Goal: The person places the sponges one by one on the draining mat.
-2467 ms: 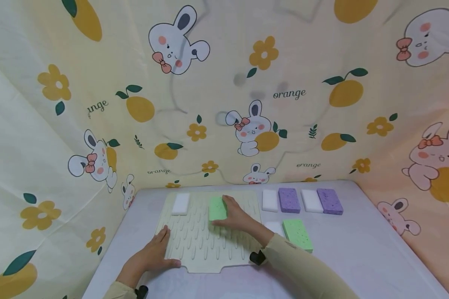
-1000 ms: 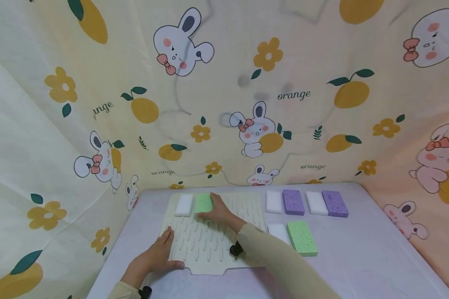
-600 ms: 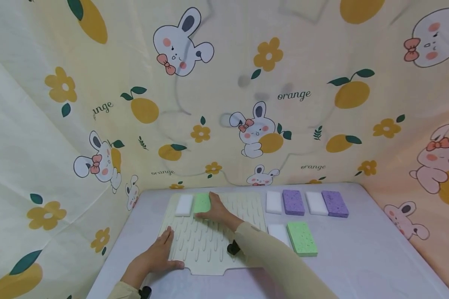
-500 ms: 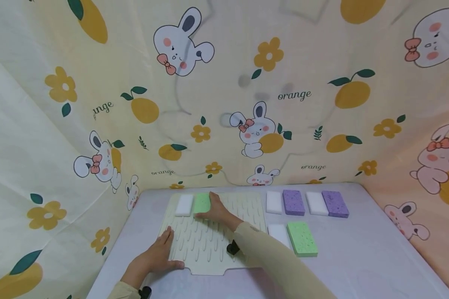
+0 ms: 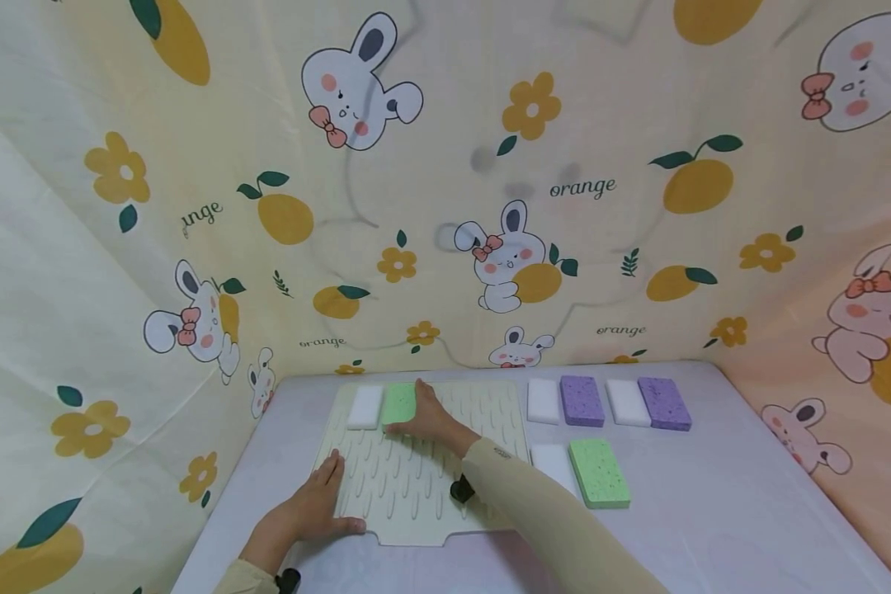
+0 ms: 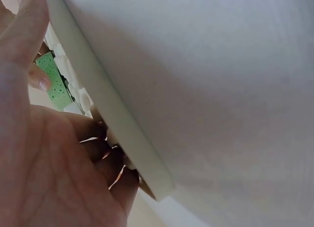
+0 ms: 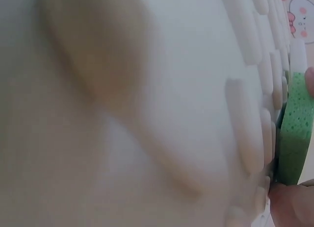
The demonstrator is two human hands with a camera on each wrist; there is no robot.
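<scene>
The right hand point(image 5: 426, 419) grips the green sponge point(image 5: 400, 403) at the ribbed mat's point(image 5: 416, 483) far edge, beside a white sponge point(image 5: 365, 407); a shove could knock that neighbour askew. The left hand point(image 5: 313, 505) lies flat, its grip released, on the mat's near corner.

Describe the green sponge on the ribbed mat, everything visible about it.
The green sponge is a light green, pitted rectangular block lying flat at the far left of the cream ribbed mat, right beside a white sponge. The right hand rests against its right side, fingers on it. The left hand presses the mat's near left edge.
</scene>
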